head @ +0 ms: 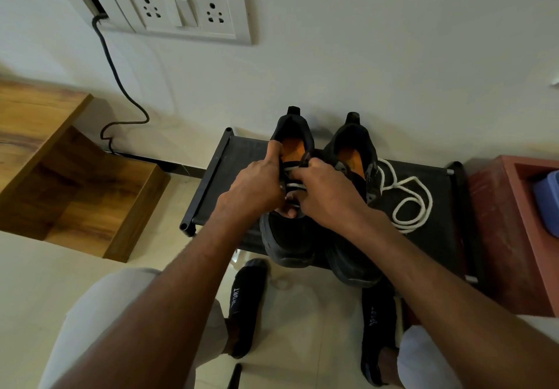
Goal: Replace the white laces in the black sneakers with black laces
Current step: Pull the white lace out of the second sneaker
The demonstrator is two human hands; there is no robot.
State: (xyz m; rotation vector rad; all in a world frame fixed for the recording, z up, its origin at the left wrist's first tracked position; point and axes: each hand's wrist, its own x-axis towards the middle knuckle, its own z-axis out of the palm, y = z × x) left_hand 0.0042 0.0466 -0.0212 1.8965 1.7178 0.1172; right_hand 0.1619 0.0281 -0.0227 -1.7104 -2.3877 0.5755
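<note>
While both of your hands work over the left sneaker [289, 231], the job sits at the unlacing step — white lace [292, 185] still crosses its eyelets in a few rows. The right sneaker [352, 249] beside it looks already stripped, and its pulled white lace [406, 204] lies coiled toward the right edge of the black rack [211, 174] that carries both shoes, heels at the back edge near the wall.

Your left hand [257, 187] grips the shoe's collar, fingers curled, with the forefinger pressed up along the opening against the orange insole. Your right hand [325, 190] is curled too, fingers [302, 174] bunched down on the lacing at the top eyelets; it seems to be pinching a strand, though the knuckles hide the actual contact.

The next move calls for drawing that crossing loose row by row, toward the toe, while the left hand keeps the shoe from sliding off the front edge. No black laces show anywhere in view — you'll need them to hand before rethreading.
</note>
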